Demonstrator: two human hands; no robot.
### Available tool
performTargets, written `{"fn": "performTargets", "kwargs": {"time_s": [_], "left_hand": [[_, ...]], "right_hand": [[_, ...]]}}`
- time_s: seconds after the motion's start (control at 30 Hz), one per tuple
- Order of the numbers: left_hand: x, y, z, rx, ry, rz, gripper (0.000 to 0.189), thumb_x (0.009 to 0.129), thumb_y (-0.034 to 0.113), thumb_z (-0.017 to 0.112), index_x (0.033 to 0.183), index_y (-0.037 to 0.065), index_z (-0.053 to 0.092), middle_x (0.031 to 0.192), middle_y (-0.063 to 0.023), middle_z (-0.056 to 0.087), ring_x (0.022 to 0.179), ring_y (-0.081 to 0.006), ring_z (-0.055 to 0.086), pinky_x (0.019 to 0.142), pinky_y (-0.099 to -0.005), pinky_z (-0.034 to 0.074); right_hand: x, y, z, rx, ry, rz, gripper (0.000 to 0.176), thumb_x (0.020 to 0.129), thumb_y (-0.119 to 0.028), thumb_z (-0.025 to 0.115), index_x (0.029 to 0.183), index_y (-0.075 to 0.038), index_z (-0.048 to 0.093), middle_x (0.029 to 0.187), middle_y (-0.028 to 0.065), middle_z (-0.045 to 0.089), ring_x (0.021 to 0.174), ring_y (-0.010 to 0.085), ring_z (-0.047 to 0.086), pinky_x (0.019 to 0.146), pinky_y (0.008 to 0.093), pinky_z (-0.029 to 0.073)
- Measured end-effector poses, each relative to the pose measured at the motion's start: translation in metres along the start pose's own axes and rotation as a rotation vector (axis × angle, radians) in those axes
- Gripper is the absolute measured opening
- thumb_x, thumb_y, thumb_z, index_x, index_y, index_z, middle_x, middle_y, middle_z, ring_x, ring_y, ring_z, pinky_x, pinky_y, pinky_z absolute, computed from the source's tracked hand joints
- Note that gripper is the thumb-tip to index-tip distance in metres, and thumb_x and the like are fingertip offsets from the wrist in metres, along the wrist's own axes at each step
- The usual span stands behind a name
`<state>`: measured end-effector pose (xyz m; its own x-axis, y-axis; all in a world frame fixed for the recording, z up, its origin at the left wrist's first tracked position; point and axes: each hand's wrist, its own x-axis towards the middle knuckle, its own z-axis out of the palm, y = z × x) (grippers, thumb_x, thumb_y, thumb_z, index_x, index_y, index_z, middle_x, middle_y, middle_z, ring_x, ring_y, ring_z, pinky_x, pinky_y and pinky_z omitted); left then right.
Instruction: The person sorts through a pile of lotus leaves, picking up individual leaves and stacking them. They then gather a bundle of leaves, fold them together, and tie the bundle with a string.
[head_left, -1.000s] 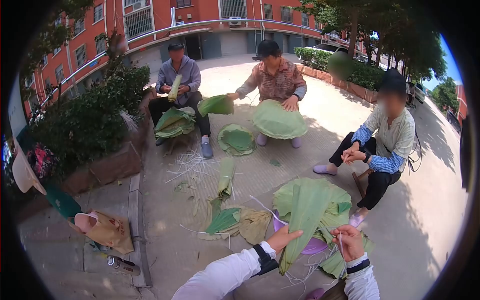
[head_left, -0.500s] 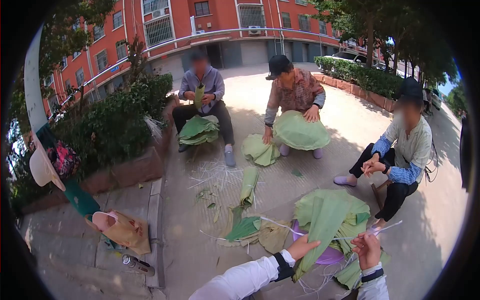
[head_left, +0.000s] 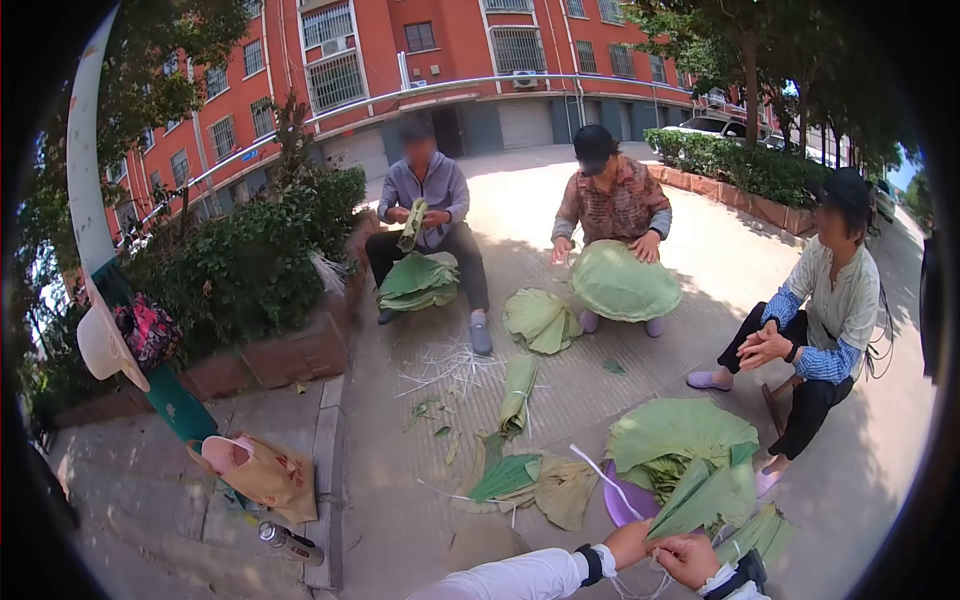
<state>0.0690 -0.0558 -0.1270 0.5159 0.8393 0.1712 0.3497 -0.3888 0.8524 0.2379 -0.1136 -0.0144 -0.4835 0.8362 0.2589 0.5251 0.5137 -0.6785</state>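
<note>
A folded green leaf bundle (head_left: pixel 690 500) points up and to the right from my hands. My left hand (head_left: pixel 628 545) is closed round its lower end. Close against it, my right hand (head_left: pixel 686 558) is pinched at the base of the bundle on a thin white strip, whose part in the fingers is mostly hidden. The strip's loose end (head_left: pixel 605 478) curves up to the left. Under the bundle stands a purple basin (head_left: pixel 617 503) holding folded leaves, with a broad round leaf (head_left: pixel 682 432) spread across its far side.
A tied leaf roll (head_left: pixel 517 392), flat leaves (head_left: pixel 562 492) and scattered white strips (head_left: pixel 452 370) lie on the pavement. Three people sit around, two with leaf stacks (head_left: pixel 420 280) on or by their laps. A paper bag (head_left: pixel 278 480) and a flask (head_left: pixel 290 543) stand at left.
My right hand has come down and left to meet my left hand, drawing the strip in. The leaf bundle has swung to lean right. The view has shifted slightly.
</note>
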Motion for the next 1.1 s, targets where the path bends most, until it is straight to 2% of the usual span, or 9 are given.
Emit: {"fn": "performTargets", "kwargs": {"time_s": [0.13, 0.23, 0.37, 0.47, 0.63, 0.73, 0.87, 1.03, 1.1], "left_hand": [[-0.009, 0.005, 0.009, -0.066, -0.214, 0.040, 0.031, 0.085, 0.017, 0.059, 0.112, 0.002, 0.058, 0.105, -0.0245, 0.065, 0.099, -0.0441, 0.061, 0.085, -0.0461, 0.048], [-0.010, 0.040, -0.019, -0.047, -0.245, -0.053, 0.029, 0.085, 0.014, 0.059, 0.111, 0.003, 0.060, 0.105, -0.0241, 0.066, 0.099, -0.0435, 0.061, 0.085, -0.0455, 0.048], [-0.011, 0.026, -0.008, -0.153, -0.137, -0.012, 0.030, 0.085, 0.015, 0.059, 0.112, 0.004, 0.061, 0.105, -0.0245, 0.066, 0.100, -0.0433, 0.062, 0.084, -0.0458, 0.049], [-0.010, 0.018, -0.007, -0.065, -0.225, -0.052, 0.035, 0.085, 0.020, 0.060, 0.116, 0.005, 0.059, 0.106, -0.0241, 0.066, 0.103, -0.0443, 0.060, 0.086, -0.0471, 0.048], [0.007, 0.012, -0.018, -0.113, -0.088, -0.181, 0.039, 0.088, 0.030, 0.063, 0.118, 0.005, 0.063, 0.104, -0.0206, 0.069, 0.098, -0.0386, 0.066, 0.085, -0.0427, 0.050], [0.018, 0.010, -0.033, -0.160, 0.019, -0.203, 0.042, 0.089, 0.034, 0.063, 0.116, 0.003, 0.063, 0.101, -0.0226, 0.069, 0.097, -0.0416, 0.064, 0.084, -0.0443, 0.051], [0.018, 0.024, -0.045, -0.106, 0.084, -0.188, 0.042, 0.089, 0.033, 0.063, 0.117, 0.003, 0.063, 0.101, -0.0222, 0.069, 0.096, -0.0409, 0.065, 0.085, -0.0441, 0.051], [0.007, 0.016, -0.022, 0.120, 0.073, -0.144, 0.040, 0.090, 0.033, 0.062, 0.113, 0.001, 0.063, 0.100, -0.0240, 0.068, 0.094, -0.0409, 0.065, 0.083, -0.0460, 0.050], [0.003, 0.040, -0.031, 0.003, 0.099, -0.133, 0.039, 0.091, 0.033, 0.061, 0.112, 0.000, 0.063, 0.100, -0.0245, 0.068, 0.094, -0.0410, 0.065, 0.083, -0.0464, 0.050]], "right_hand": [[-0.003, 0.004, 0.005, -0.104, -0.113, 0.075, 0.012, 0.085, -0.014, 0.066, 0.088, -0.004, 0.071, 0.078, 0.0126, 0.070, 0.070, 0.0303, 0.068, 0.064, 0.0378, 0.054], [-0.003, -0.001, 0.008, -0.088, -0.079, 0.102, 0.013, 0.086, -0.016, 0.066, 0.088, -0.004, 0.070, 0.078, 0.0122, 0.070, 0.070, 0.0306, 0.068, 0.064, 0.0377, 0.054], [0.002, 0.000, 0.003, -0.057, -0.044, 0.086, 0.013, 0.087, -0.016, 0.065, 0.090, -0.004, 0.071, 0.079, 0.0121, 0.070, 0.070, 0.0305, 0.068, 0.063, 0.0371, 0.054], [0.001, -0.002, 0.004, -0.070, -0.068, 0.093, 0.013, 0.088, -0.016, 0.064, 0.091, -0.004, 0.071, 0.080, 0.0119, 0.070, 0.070, 0.0302, 0.069, 0.064, 0.0367, 0.054], [0.003, -0.010, -0.004, -0.106, -0.059, 0.104, 0.017, 0.091, -0.019, 0.061, 0.099, -0.007, 0.069, 0.083, 0.0146, 0.069, 0.073, 0.0322, 0.067, 0.066, 0.0381, 0.053], [0.000, -0.003, -0.008, -0.061, 0.034, 0.159, 0.017, 0.092, -0.019, 0.060, 0.099, -0.006, 0.068, 0.082, 0.0136, 0.068, 0.072, 0.0299, 0.067, 0.066, 0.0367, 0.052], [-0.003, -0.011, -0.018, 0.042, 0.210, 0.248, 0.016, 0.092, -0.015, 0.063, 0.096, -0.001, 0.070, 0.076, 0.0108, 0.069, 0.069, 0.0181, 0.069, 0.061, 0.0304, 0.053], [-0.014, -0.013, -0.021, -0.148, 0.119, 0.155, 0.014, 0.089, -0.015, 0.064, 0.091, -0.002, 0.070, 0.073, 0.0111, 0.067, 0.063, 0.0247, 0.065, 0.059, 0.0345, 0.051], [-0.018, -0.011, -0.016, -0.168, 0.080, 0.083, 0.014, 0.088, -0.015, 0.065, 0.089, -0.002, 0.070, 0.072, 0.0120, 0.066, 0.061, 0.0281, 0.064, 0.059, 0.0366, 0.050]]}}
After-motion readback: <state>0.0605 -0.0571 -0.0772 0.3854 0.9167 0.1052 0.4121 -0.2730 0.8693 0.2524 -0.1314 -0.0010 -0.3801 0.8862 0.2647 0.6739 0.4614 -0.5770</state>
